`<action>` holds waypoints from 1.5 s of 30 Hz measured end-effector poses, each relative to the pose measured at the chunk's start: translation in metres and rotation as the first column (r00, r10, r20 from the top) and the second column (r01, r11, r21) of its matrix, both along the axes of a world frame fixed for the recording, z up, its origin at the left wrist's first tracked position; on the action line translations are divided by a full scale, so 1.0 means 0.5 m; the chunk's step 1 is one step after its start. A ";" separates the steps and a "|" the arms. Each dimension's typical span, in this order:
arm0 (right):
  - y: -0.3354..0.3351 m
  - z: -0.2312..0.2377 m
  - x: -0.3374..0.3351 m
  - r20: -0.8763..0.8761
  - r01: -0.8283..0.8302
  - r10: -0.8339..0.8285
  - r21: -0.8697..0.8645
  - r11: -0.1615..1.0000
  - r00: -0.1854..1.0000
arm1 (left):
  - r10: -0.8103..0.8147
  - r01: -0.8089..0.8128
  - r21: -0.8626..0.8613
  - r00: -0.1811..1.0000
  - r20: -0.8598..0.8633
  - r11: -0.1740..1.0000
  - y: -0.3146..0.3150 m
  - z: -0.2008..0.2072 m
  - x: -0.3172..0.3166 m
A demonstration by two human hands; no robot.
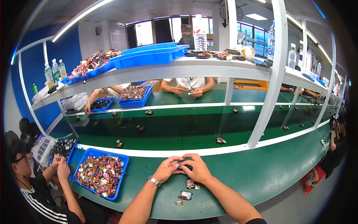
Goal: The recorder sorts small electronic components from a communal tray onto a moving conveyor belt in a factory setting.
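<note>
Over the green bench, my left hand (166, 170) and my right hand (198, 168) meet with curled fingers around one small dark device (181, 164). Fingers hide most of it, so its exact kind does not show. A watch with a metal band sits on my left wrist. Just below my right hand lie two small open dark casings, one with red and pale parts (191, 184), the other with a silvery face (185, 195). Nearer the bench edge is a little yellow and white piece (179, 203).
To my left stands a blue tray (126, 164) heaped with small red, yellow and white parts; a co-worker's hands (62, 167) are beyond it. A white post (268, 89) and shelf (209, 69) rise ahead. Small assemblies (220, 140) lie scattered along the green belt.
</note>
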State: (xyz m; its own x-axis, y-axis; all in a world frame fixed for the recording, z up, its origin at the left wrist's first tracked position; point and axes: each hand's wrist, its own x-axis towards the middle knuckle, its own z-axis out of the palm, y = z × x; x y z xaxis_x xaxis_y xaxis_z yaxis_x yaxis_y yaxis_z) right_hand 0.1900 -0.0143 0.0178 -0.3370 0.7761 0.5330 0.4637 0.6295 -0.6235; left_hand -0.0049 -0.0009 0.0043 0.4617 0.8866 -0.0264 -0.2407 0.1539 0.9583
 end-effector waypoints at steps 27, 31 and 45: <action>-0.005 -0.012 -0.016 -0.055 0.069 -0.066 0.058 0.996 0.996 | -0.003 0.003 0.005 1.000 0.019 1.000 0.004 -0.008 -0.001; -0.001 -0.024 -0.018 -0.091 0.057 -0.055 0.014 0.998 0.994 | -0.001 0.001 0.009 1.000 0.012 1.000 0.003 -0.007 -0.002; -0.006 -0.013 -0.031 -0.150 0.066 -0.052 0.087 0.994 0.987 | -0.029 0.029 0.001 0.989 0.145 1.000 0.006 -0.018 -0.016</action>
